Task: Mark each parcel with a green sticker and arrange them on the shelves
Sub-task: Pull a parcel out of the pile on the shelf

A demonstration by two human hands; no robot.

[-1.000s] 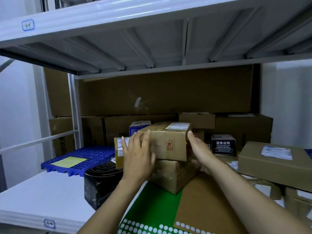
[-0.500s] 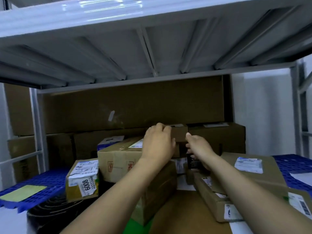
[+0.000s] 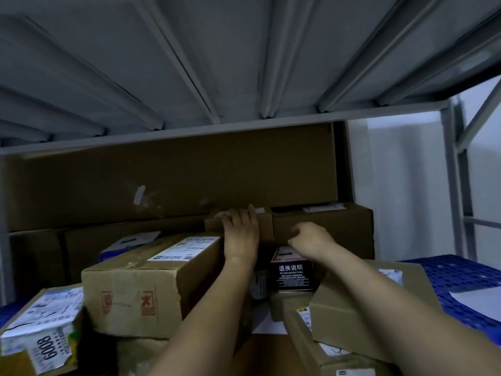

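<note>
Several cardboard parcels crowd the shelf. My left hand (image 3: 240, 234) reaches to the back and grips a small brown box (image 3: 214, 225), fingers over its top edge. My right hand (image 3: 309, 240) hovers just right of that box with fingers curled, in front of a larger brown box (image 3: 349, 229); whether it holds anything is hidden. Below my left forearm sits a big taped carton (image 3: 130, 294) with a white label and red marks. No green sticker shows.
A black box with white return instructions (image 3: 291, 275) stands between my arms. A flat parcel (image 3: 352, 316) lies under my right forearm, a labelled parcel marked 6008 (image 3: 40, 335) at lower left. Blue plastic pallet (image 3: 461, 272) at right. The upper shelf's underside (image 3: 244, 63) hangs low overhead.
Both hands left the taped carton and reached deeper to the small box at the back. My view moved forward and right, further under the upper shelf.
</note>
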